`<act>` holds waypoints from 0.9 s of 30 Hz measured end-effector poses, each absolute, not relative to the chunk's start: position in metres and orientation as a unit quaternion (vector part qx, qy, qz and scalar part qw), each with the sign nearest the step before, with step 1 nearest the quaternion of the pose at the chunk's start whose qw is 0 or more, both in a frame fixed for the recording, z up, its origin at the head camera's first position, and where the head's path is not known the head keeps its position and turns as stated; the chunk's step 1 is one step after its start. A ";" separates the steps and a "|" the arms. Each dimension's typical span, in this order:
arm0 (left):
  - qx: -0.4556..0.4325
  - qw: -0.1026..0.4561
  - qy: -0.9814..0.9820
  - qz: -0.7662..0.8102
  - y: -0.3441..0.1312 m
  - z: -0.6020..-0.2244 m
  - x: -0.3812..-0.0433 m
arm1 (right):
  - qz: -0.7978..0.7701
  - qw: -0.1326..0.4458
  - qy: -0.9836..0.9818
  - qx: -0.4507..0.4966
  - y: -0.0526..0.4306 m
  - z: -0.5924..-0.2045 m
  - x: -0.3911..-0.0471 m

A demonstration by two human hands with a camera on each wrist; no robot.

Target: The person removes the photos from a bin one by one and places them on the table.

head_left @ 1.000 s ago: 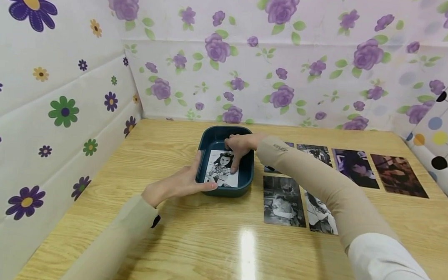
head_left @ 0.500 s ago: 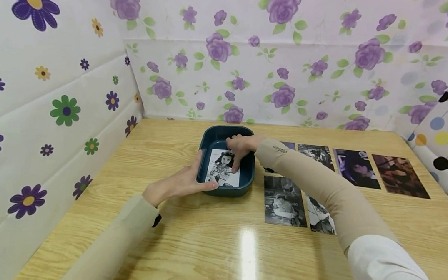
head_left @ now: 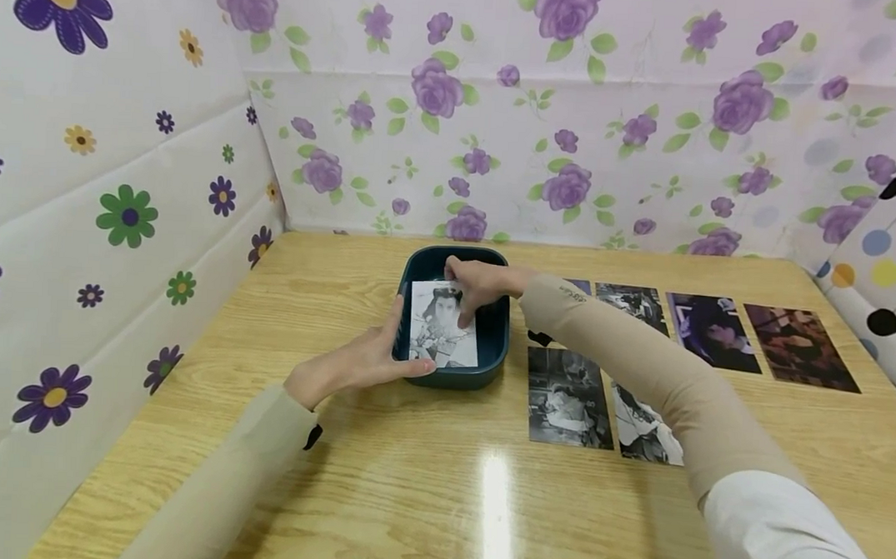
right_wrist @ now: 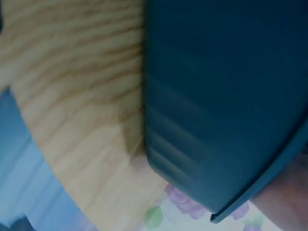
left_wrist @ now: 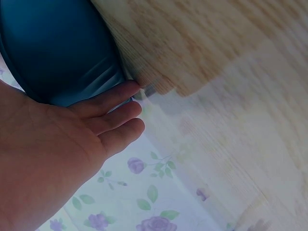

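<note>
A dark teal plastic bin [head_left: 454, 379] stands on the wooden table. Inside it, a black-and-white photo [head_left: 436, 339] of a person is raised and tilted, its surface catching glare. My right hand [head_left: 484, 284] reaches in from the right and pinches the photo near its upper right edge, thumb across its face. My left hand [head_left: 365, 361] rests against the bin's left side, fingers extended and thumb along the front rim. In the left wrist view, relaxed fingers [left_wrist: 118, 132] lie by the bin's wall [left_wrist: 57, 48]. The right wrist view shows mostly the bin's outer side [right_wrist: 216, 96].
Several photos lie in two rows to the right, among them a brown one [head_left: 801, 347], a purple one [head_left: 713, 333] and a grey one [head_left: 569, 399]. My right forearm [head_left: 625, 346] covers parts of others. Flower-printed sheets [head_left: 394, 144] stand behind and left.
The photo has risen from the bin's floor and tilted, shifting slightly up and left with my right hand. My left hand stays by the bin.
</note>
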State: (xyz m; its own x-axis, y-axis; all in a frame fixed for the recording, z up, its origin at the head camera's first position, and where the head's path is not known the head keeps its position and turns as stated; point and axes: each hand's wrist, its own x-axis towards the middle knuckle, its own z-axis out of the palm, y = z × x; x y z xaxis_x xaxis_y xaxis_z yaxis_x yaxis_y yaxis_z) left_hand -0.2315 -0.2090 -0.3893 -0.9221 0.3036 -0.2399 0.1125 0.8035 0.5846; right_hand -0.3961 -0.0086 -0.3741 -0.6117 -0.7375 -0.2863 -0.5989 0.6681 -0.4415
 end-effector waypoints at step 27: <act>0.110 0.166 0.936 0.290 -0.208 -0.388 -0.232 | -0.497 0.251 0.782 -0.281 0.068 -0.343 -0.374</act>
